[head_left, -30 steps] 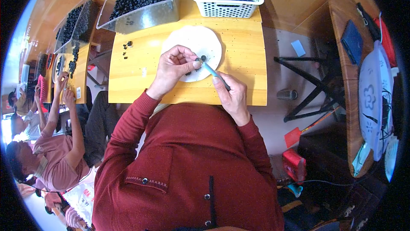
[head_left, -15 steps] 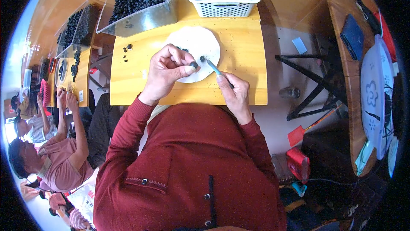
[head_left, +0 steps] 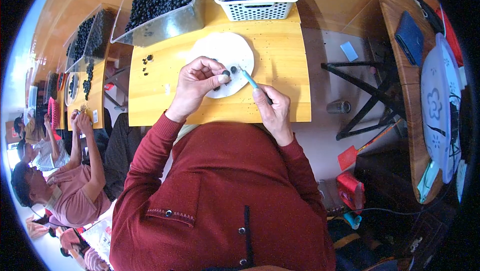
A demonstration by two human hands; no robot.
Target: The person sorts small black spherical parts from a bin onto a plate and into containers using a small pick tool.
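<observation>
While the left hand pinches a dark blueberry-like piece between thumb and forefinger, the right hand grips a slim pen-shaped tool, light blue with a dark handle end, thumb laid along it. The tool's tip points up and left from the right fingers, apart from the pinched piece. A loose round piece sits on the white plate just past the left fingertips, between them and the tip; more dark pieces are partly hidden behind the left fingers. Main risk, as I judge it: the pinched piece is small and smooth-looking, so a slack pinch or sideways push could pop it out onto the plate or wooden table. Next: a tip slip toward the left thumb could nick it, since the pinch leaves skin close by. The loose piece could get knocked by the tip or left knuckles and roll, being round. Beyond the fingers, clear bin and white perforated basket hold heaps of similar pieces, out of the way. Left of the left hand, small dark scraps; a sleeve sweep could scatter them. Tip contact height: can't tell.
</observation>
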